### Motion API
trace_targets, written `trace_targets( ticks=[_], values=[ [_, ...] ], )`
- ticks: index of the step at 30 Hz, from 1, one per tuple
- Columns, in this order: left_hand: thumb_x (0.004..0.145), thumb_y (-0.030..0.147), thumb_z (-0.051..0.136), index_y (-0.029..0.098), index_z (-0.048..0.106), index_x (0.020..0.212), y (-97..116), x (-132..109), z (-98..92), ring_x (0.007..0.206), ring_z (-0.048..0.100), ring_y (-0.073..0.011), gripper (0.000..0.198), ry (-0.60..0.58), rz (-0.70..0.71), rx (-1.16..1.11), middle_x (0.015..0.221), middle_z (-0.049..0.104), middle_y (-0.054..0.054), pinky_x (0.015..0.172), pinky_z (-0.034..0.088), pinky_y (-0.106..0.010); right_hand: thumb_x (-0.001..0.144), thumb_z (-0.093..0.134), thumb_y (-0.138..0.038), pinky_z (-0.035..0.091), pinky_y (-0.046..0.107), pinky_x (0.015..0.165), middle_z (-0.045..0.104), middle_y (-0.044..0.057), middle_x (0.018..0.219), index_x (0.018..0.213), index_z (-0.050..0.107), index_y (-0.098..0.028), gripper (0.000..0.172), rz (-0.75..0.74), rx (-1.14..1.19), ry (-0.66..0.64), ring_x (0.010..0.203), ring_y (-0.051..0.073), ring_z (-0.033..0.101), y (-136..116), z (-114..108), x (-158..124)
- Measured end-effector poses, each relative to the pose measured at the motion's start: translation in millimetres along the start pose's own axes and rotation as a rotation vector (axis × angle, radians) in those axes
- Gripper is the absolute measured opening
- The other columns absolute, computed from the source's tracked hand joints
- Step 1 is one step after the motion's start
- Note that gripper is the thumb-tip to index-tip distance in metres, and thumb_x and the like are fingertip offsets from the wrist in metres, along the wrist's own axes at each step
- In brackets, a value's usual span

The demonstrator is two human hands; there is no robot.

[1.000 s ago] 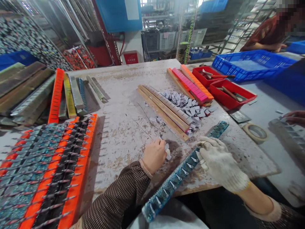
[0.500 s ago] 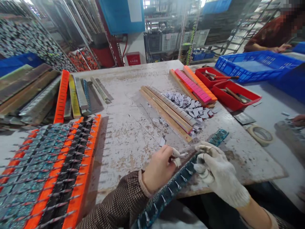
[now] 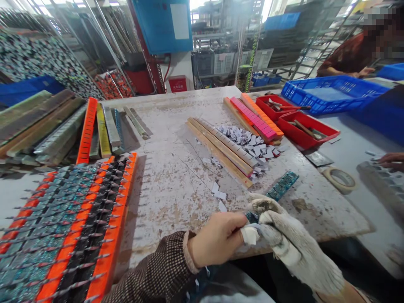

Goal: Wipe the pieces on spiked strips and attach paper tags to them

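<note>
My bare left hand (image 3: 217,242) is closed in a pinch on a small white paper slip at the table's near edge. It meets my gloved right hand (image 3: 284,235), whose fingers curl round the teal glittery strip (image 3: 282,185). Only the strip's far end shows on the table; the rest is hidden under both hands. Three loose white slips (image 3: 219,195) lie just beyond my left hand. A pile of grey-white paper slips (image 3: 248,143) sits further out between long strips.
Tan and grey strips (image 3: 224,149) and pink and orange strips (image 3: 257,117) lie mid-table. Orange, black and teal strips with spikes (image 3: 67,227) fill the left. Red trays (image 3: 304,128), a blue crate (image 3: 331,94), a tape roll (image 3: 341,179) and another person's hand (image 3: 391,160) are at right.
The teal strip slid toward me, so less of it lies on the table. My left hand moved right and closer to the table edge, meeting the gloved hand with a slip.
</note>
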State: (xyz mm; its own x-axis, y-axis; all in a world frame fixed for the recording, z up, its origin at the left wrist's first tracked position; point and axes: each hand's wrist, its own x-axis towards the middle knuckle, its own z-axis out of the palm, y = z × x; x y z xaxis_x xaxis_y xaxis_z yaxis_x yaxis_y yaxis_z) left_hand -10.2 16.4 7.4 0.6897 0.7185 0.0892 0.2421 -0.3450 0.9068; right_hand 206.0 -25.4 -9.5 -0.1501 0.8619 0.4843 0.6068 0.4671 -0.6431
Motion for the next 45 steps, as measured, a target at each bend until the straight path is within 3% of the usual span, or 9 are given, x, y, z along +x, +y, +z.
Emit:
trace_targets(
  ticks=[5,9,15,21,26,29,32,40,45],
  values=[
    [0.096,0.024,0.052,0.022,0.029,0.066,10.9,-7.4,15.5,0.057,0.035,-0.0113,0.038,-0.021,0.158,-0.068,0.061,0.035,0.005,0.055,0.03,-0.026,0.095,0.064,-0.042,0.064,0.036,0.078,0.074,0.006,0.103,0.097,0.072,-0.03,0.015,0.165,0.22,-0.05,0.095,0.024,0.072,1.5,-7.3,-20.5],
    [0.095,0.024,0.052,0.023,0.028,0.066,16.7,-11.1,29.1,0.058,0.04,-0.012,0.038,-0.117,0.316,-0.14,0.06,0.037,0.004,0.055,0.035,-0.025,0.097,0.063,-0.046,0.061,0.038,0.086,0.072,0.006,0.115,0.109,0.07,-0.025,0.025,0.198,0.25,-0.024,0.102,0.021,0.07,-4.5,-10.9,-39.7],
    [0.098,0.034,0.059,0.021,0.036,0.064,7.6,-9.0,31.8,0.057,0.042,-0.012,0.043,0.178,-0.012,0.235,0.06,0.047,0.004,0.054,0.028,-0.026,0.095,0.064,-0.037,0.065,0.039,0.084,0.069,0.008,0.125,0.112,0.069,-0.029,0.019,0.214,0.218,0.134,0.114,0.03,0.069,-5.5,1.9,-40.2],
    [0.102,0.029,0.05,0.021,0.043,0.073,8.6,-10.2,33.9,0.065,0.053,-0.013,0.03,-0.044,0.145,0.279,0.072,0.062,0.0,0.061,0.04,-0.024,0.101,0.051,-0.035,0.067,0.039,0.068,0.074,0.008,0.109,0.123,0.064,-0.031,0.026,0.147,0.268,0.032,0.092,0.028,0.075,-0.1,21.3,-29.6],
    [0.096,0.03,0.062,0.021,0.058,0.1,-10.3,8.6,16.5,0.084,0.066,-0.0211,0.011,-0.051,-0.174,0.64,0.092,0.07,-0.003,0.07,0.049,-0.029,0.1,0.051,-0.026,0.063,0.04,0.084,0.065,0.012,0.133,0.099,0.065,-0.025,0.014,0.025,-0.15,0.099,0.112,0.026,0.069,29.3,1.3,-21.4],
    [0.095,0.028,0.061,0.019,0.058,0.112,-28.6,20.4,3.3,0.099,0.068,-0.0276,0.02,-0.015,-0.355,0.844,0.104,0.07,-0.009,0.08,0.054,-0.036,0.094,0.06,-0.023,0.057,0.049,0.098,0.071,0.01,0.118,0.085,0.063,-0.025,0.01,-0.037,-0.334,0.1,0.126,0.03,0.061,53.3,-8.5,-10.7],
    [0.096,0.027,0.059,0.018,0.058,0.114,-44.1,25.3,-0.5,0.101,0.068,-0.0292,0.02,-0.063,-0.407,0.913,0.105,0.068,-0.01,0.081,0.056,-0.038,0.092,0.062,-0.019,0.049,0.055,0.107,0.072,0.01,0.113,0.082,0.063,-0.022,0.011,-0.105,-0.489,0.005,0.131,0.033,0.057,62.7,-5.4,-1.3],
    [0.087,0.006,0.052,0.022,0.058,0.112,-50.1,24.7,0.1,0.102,0.064,-0.0262,0.03,-0.112,-0.392,0.778,0.111,0.061,-0.009,0.083,0.054,-0.037,0.09,0.054,-0.012,0.045,0.056,0.11,0.069,0.014,0.104,0.083,0.067,-0.016,0.015,-0.182,-0.636,-0.21,0.126,0.035,0.059,59.6,8.1,17.4],
    [0.078,-0.001,0.05,0.022,0.055,0.104,-53.3,12.9,-2.1,0.089,0.059,-0.0198,0.035,0.079,-0.27,0.404,0.098,0.059,-0.004,0.082,0.049,-0.033,0.093,0.055,-0.02,0.047,0.057,0.108,0.068,0.014,0.108,0.082,0.065,-0.018,0.015,-0.195,-0.623,-0.236,0.127,0.037,0.057,68.9,-0.1,16.2]
  ],
)
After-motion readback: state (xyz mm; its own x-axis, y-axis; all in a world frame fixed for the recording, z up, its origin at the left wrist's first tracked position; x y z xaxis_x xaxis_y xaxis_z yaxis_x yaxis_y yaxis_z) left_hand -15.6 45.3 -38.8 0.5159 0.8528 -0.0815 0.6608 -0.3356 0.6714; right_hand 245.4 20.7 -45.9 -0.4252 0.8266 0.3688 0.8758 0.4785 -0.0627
